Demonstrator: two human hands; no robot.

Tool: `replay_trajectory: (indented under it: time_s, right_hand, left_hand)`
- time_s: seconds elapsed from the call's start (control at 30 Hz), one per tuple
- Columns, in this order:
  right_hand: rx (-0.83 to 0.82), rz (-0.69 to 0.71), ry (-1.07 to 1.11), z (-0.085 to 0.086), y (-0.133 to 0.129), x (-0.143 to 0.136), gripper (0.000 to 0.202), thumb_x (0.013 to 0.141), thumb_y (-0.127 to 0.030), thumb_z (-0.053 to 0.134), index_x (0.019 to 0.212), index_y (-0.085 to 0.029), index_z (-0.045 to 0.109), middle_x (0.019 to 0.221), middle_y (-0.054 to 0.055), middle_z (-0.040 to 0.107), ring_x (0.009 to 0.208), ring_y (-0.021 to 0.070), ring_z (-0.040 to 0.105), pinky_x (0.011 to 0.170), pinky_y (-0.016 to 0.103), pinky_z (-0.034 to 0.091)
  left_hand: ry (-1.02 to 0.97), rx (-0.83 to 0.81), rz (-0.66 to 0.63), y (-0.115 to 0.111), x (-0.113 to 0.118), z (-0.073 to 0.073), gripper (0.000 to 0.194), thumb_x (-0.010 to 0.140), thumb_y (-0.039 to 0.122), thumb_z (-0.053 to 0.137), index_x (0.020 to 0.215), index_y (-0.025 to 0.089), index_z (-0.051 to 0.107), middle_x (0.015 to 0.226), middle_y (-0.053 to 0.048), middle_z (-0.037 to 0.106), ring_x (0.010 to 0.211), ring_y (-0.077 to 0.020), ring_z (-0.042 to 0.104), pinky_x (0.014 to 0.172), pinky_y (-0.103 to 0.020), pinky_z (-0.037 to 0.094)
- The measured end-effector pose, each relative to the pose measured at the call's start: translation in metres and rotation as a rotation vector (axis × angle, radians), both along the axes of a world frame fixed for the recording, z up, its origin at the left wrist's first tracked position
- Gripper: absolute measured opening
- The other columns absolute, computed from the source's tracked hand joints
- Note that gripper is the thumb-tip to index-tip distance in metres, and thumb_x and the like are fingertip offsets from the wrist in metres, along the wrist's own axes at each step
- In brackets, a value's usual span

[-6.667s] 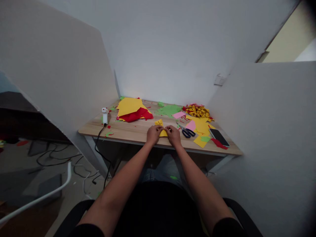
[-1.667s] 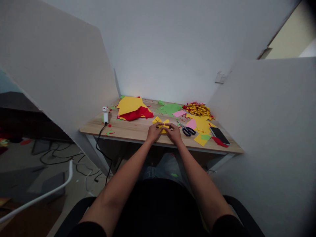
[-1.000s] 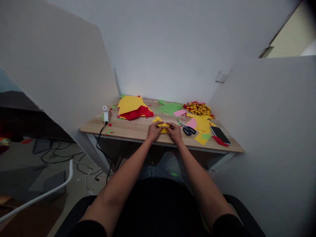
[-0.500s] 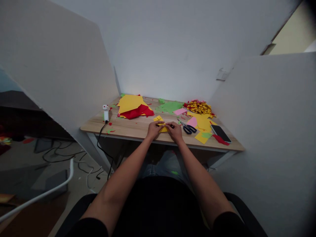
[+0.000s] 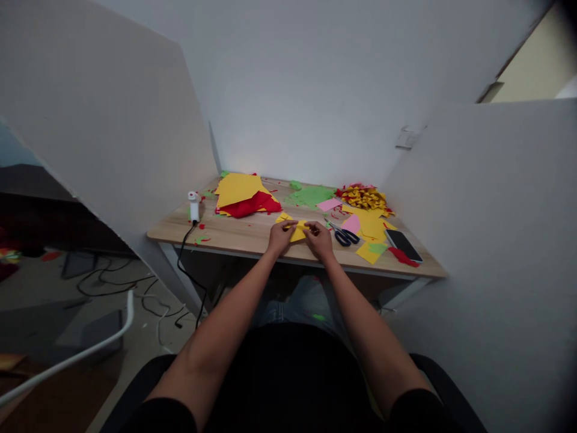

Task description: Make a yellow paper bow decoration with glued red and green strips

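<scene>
Between my two hands, close to the table's front edge, is a small piece of yellow paper (image 5: pixel 298 233). My left hand (image 5: pixel 280 236) pinches its left side, and my right hand (image 5: pixel 319 238) grips the right side with bent fingers. Part of the paper is hidden behind the fingers. Just beyond my left fingertips shows a yellow corner with dark crossing lines; whether it belongs to the same piece I cannot tell. Dark-handled scissors (image 5: pixel 345 234) lie right of my right hand, their blades pointing away to the left.
A hot glue gun (image 5: pixel 193 207) with a black cord stands at the left. Yellow sheets (image 5: pixel 237 187) and red paper (image 5: pixel 250 205) lie behind it. Green paper (image 5: pixel 311 195), a heap of folded yellow pieces (image 5: pixel 364 197) and a phone (image 5: pixel 404 246) are farther right. Partitions flank the table.
My fingertips have moved slightly apart, and more of the yellow paper shows between them. The yellow corner beyond my left hand has shifted a little left.
</scene>
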State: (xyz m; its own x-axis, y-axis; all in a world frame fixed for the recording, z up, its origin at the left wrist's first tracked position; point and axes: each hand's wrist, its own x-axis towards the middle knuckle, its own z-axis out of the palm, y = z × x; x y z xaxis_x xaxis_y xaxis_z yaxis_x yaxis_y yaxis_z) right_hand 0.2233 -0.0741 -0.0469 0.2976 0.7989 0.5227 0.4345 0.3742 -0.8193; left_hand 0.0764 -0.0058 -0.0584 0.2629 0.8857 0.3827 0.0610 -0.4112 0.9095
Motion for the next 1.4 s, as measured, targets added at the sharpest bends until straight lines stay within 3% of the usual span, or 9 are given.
replay_trajectory:
  time_s: [0.17,0.3,0.5,0.7,0.83,0.97,1.03,1.2,1.4]
  right_hand:
    - [-0.016,0.024,0.027,-0.002,0.001,0.0,0.044,0.078,-0.039,0.061,0.116,-0.018,0.064,0.082,0.001,0.064,0.069,0.0164,0.056,0.066,0.029,0.048]
    - [-0.053,0.103,0.028,-0.005,0.003,-0.003,0.06,0.072,-0.033,0.067,0.129,-0.021,0.056,0.068,-0.006,0.059,0.059,0.0149,0.054,0.06,0.027,0.047]
    - [-0.01,0.045,0.076,-0.007,0.007,0.003,0.045,0.078,-0.034,0.059,0.12,-0.019,0.054,0.071,-0.004,0.06,0.066,0.0159,0.057,0.069,0.03,0.049]
    - [-0.038,0.057,0.073,-0.012,0.011,0.004,0.055,0.073,-0.036,0.069,0.124,-0.021,0.052,0.097,0.005,0.068,0.079,0.018,0.062,0.071,0.031,0.052]
    - [-0.041,0.089,0.047,-0.013,0.008,0.002,0.057,0.078,-0.034,0.064,0.131,-0.022,0.045,0.08,-0.001,0.067,0.068,0.0176,0.061,0.064,0.029,0.05]
    - [0.006,0.029,-0.004,-0.009,0.004,0.003,0.023,0.084,-0.034,0.055,0.101,-0.02,0.062,0.085,0.003,0.068,0.076,0.0184,0.061,0.071,0.03,0.05]
    - [0.012,0.014,-0.032,-0.008,0.004,0.004,0.02,0.083,-0.034,0.056,0.091,-0.019,0.066,0.094,0.006,0.071,0.082,0.0199,0.062,0.074,0.031,0.05]
    - [0.008,0.001,-0.043,-0.009,0.008,0.004,0.031,0.078,-0.033,0.064,0.103,-0.017,0.071,0.11,0.011,0.073,0.088,0.0218,0.066,0.076,0.033,0.053]
    - [0.02,-0.007,-0.04,-0.009,0.009,0.004,0.03,0.08,-0.035,0.064,0.102,-0.017,0.073,0.108,0.012,0.076,0.095,0.0235,0.07,0.081,0.035,0.056]
  left_hand:
    - [-0.028,0.007,0.05,-0.005,0.001,0.003,0.018,0.088,0.023,0.069,0.103,0.015,0.072,0.108,-0.009,0.074,0.1,-0.0203,0.069,0.094,-0.039,0.055]
    - [-0.086,0.016,0.136,-0.004,-0.001,0.003,0.024,0.082,0.014,0.066,0.104,0.016,0.075,0.111,-0.009,0.076,0.105,-0.0212,0.069,0.098,-0.034,0.053]
    - [-0.165,0.027,0.217,0.0,-0.003,0.006,0.027,0.085,0.02,0.064,0.11,0.016,0.073,0.119,-0.011,0.073,0.112,-0.0237,0.067,0.103,-0.039,0.051]
    - [-0.114,0.025,0.106,0.002,-0.001,0.003,0.019,0.084,0.017,0.067,0.101,0.015,0.075,0.109,-0.01,0.076,0.103,-0.0211,0.07,0.097,-0.036,0.054]
    - [-0.047,0.028,0.069,0.001,0.0,0.0,0.02,0.091,0.03,0.067,0.104,0.014,0.07,0.109,-0.008,0.072,0.103,-0.0206,0.068,0.096,-0.043,0.054]
    - [0.0,0.032,0.053,0.0,0.0,-0.001,0.027,0.095,0.037,0.062,0.11,0.014,0.066,0.114,-0.009,0.068,0.104,-0.0209,0.066,0.094,-0.045,0.055]
    - [0.006,0.037,0.043,0.0,0.0,-0.001,0.027,0.095,0.037,0.062,0.11,0.014,0.066,0.114,-0.009,0.068,0.104,-0.021,0.066,0.094,-0.045,0.055]
    - [-0.01,0.036,0.007,0.0,0.0,-0.002,0.024,0.092,0.034,0.066,0.104,0.014,0.069,0.108,-0.008,0.072,0.102,-0.0204,0.068,0.096,-0.045,0.054]
    - [-0.078,0.005,0.005,0.002,0.0,-0.002,0.028,0.08,0.027,0.075,0.104,0.014,0.076,0.113,-0.013,0.076,0.106,-0.0241,0.07,0.097,-0.037,0.054]
